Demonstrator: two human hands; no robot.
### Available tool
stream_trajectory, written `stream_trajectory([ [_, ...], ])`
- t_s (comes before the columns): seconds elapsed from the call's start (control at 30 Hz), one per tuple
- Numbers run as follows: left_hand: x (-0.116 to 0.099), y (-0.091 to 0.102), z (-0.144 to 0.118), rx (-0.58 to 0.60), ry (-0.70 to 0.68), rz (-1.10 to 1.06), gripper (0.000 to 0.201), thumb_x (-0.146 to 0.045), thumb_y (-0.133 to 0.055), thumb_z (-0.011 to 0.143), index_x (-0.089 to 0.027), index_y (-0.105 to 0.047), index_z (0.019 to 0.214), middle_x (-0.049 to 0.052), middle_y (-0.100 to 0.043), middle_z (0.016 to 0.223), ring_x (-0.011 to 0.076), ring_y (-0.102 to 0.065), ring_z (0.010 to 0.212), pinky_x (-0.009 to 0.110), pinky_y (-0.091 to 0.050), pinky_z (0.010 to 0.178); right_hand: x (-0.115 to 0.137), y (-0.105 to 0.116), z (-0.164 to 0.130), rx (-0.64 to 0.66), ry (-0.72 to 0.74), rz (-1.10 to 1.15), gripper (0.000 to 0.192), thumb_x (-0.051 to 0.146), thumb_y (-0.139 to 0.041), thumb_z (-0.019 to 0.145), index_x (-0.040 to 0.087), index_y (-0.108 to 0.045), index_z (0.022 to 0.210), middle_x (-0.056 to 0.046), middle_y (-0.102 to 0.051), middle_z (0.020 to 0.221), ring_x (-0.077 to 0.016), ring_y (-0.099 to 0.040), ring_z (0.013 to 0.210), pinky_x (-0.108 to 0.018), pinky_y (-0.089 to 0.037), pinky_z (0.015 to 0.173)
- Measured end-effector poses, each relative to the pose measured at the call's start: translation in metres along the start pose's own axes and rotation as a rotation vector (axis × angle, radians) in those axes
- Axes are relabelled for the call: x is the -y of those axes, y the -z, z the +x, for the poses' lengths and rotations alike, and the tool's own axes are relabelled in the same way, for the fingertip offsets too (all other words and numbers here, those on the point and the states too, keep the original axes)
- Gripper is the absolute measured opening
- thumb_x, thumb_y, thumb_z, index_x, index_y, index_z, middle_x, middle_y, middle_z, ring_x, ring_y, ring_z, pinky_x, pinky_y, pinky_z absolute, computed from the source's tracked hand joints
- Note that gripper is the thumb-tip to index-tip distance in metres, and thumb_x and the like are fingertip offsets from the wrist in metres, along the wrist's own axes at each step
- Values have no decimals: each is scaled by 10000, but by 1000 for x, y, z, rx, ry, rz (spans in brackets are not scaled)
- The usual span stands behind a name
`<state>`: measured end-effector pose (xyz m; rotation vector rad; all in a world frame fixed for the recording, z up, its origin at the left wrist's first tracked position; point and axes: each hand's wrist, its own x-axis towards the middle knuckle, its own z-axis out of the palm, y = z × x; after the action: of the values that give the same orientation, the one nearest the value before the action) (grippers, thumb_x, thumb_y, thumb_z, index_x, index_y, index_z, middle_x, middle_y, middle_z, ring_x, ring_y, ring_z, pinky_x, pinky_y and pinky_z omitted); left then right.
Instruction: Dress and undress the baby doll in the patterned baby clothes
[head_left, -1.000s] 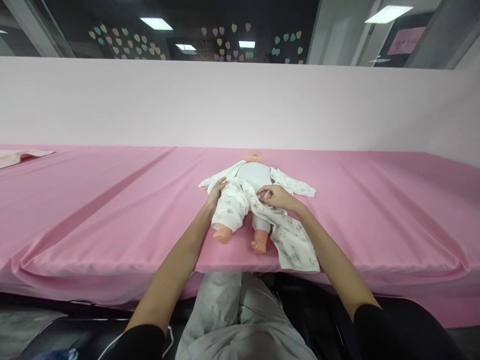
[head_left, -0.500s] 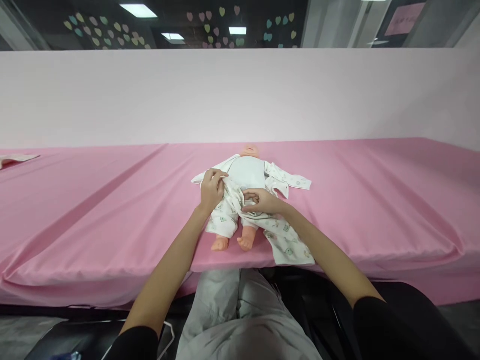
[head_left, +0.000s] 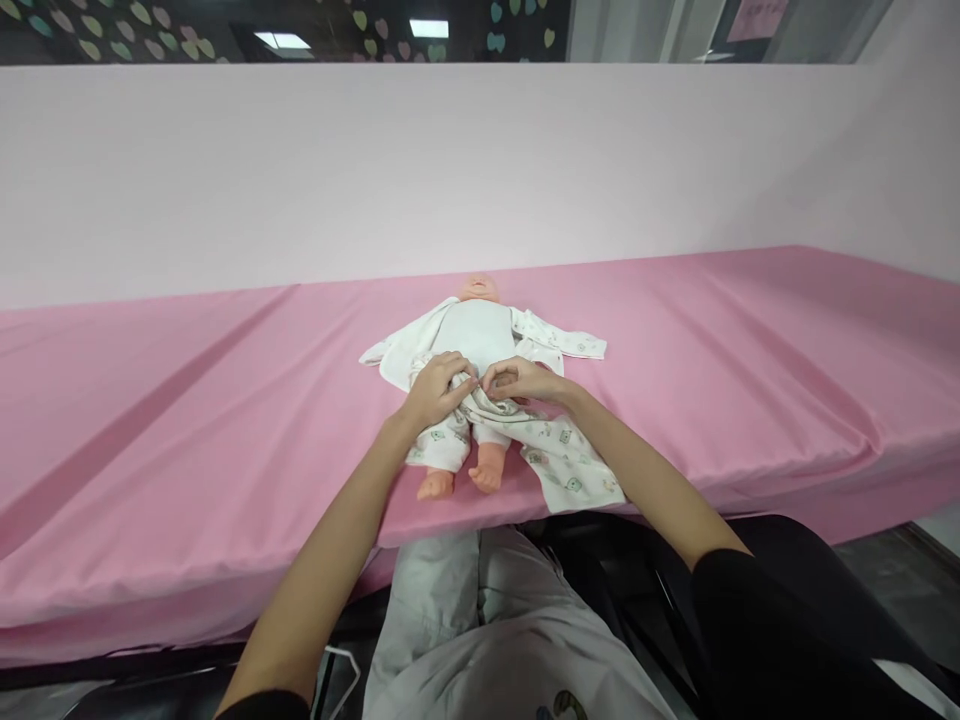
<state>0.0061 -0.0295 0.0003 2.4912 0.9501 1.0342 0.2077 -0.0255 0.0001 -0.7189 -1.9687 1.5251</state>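
Note:
A baby doll [head_left: 480, 330] lies on its back on the pink table [head_left: 187, 400], head away from me and bare feet near the front edge. A white printed romper [head_left: 566, 465] is spread open under and around it, one leg flap trailing to the right. My left hand [head_left: 435, 388] and my right hand [head_left: 521, 380] meet at the doll's waist. Both pinch the romper fabric between their fingertips, almost touching each other.
A pale pink wall [head_left: 480, 170] stands behind the table. The table's front edge runs just before my lap, where grey trousers [head_left: 450, 600] show. Paper hearts hang on a dark pane at the top.
Both hands have come together at the doll's waist, drawing the romper fabric inward. The left hand shifted right from the doll's side. The view tilted down and turned a little.

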Motion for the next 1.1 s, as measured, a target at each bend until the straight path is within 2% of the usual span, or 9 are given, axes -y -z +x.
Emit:
stream_trajectory([
  [0.17, 1, -2, 1, -62, 102, -270, 281, -373, -539, 791, -192, -572, 579, 30, -502, 645, 185, -451, 678, 314, -340, 705, 11, 6, -9, 128, -7, -149, 201, 164, -567, 680, 139, -684, 841, -20, -633, 871, -9, -369, 437, -164, -286, 378],
  [0.3, 6, -3, 3, -196, 361, -694, 255, -379, -603, 745, -170, -569, 603, -4, -488, 573, 133, -416, 556, 268, -321, 571, 15, 8, -13, 200, -30, -134, 357, 115, -538, 674, 168, -635, 1013, 57, -562, 620, -20, -324, 398, -165, -293, 385],
  [0.37, 11, -3, 4, -348, 447, -844, 245, -377, -611, 741, -168, -565, 621, -17, -481, 556, 118, -403, 524, 252, -317, 543, 14, 5, -12, 163, -41, -103, 376, 154, -600, 681, 180, -587, 1056, 82, -503, 557, -30, -348, 403, -159, -295, 384],
  [0.47, 15, -2, 6, -529, 463, -906, 261, -393, -607, 747, -174, -543, 622, -21, -493, 591, 118, -424, 556, 244, -343, 567, 8, -4, -7, -49, -62, -66, 255, 307, -687, 671, 182, -559, 853, 90, -444, 514, -38, -376, 382, -159, -281, 347],
  [0.53, 12, 0, 5, -465, 419, -775, 281, -420, -592, 759, -177, -539, 628, -24, -484, 597, 118, -420, 568, 241, -336, 564, 3, -9, -1, -249, -51, -31, 292, 416, -679, 678, 189, -501, 722, 97, -393, 461, -43, -359, 338, -167, -253, 312],
  [0.7, -7, 0, 2, -30, 249, -314, 299, -379, -713, 644, -171, -514, 565, -47, -442, 544, 108, -387, 556, 238, -300, 540, -6, -8, 10, -640, 75, 130, 370, 531, -635, 675, 199, -479, 724, 89, -410, 482, -41, -315, 310, -186, -223, 291],
  [0.8, -7, -2, 3, -57, 320, -486, 274, -407, -686, 673, -167, -562, 626, -33, -511, 579, 127, -460, 590, 240, -353, 563, -6, -6, 11, -616, 73, 138, 390, 550, -626, 670, 199, -464, 717, 78, -414, 539, -43, -328, 365, -189, -244, 338],
  [1.0, 4, 5, 6, -327, 457, -1011, 312, -415, -680, 684, -152, -623, 843, 26, -635, 713, 184, -595, 700, 285, -448, 674, -6, -8, 13, -357, 164, -233, 454, 439, -686, 620, 192, -313, 545, 81, -261, 534, -47, -254, 492, -199, -203, 469],
  [1.1, 1, 9, 6, -295, 478, -1046, 355, -441, -677, 678, -132, -623, 844, 39, -636, 707, 188, -604, 706, 284, -456, 671, -10, -8, 15, -429, 179, -288, 353, 380, -600, 693, 184, -349, 541, 69, -295, 549, -65, -282, 528, -210, -219, 503],
])
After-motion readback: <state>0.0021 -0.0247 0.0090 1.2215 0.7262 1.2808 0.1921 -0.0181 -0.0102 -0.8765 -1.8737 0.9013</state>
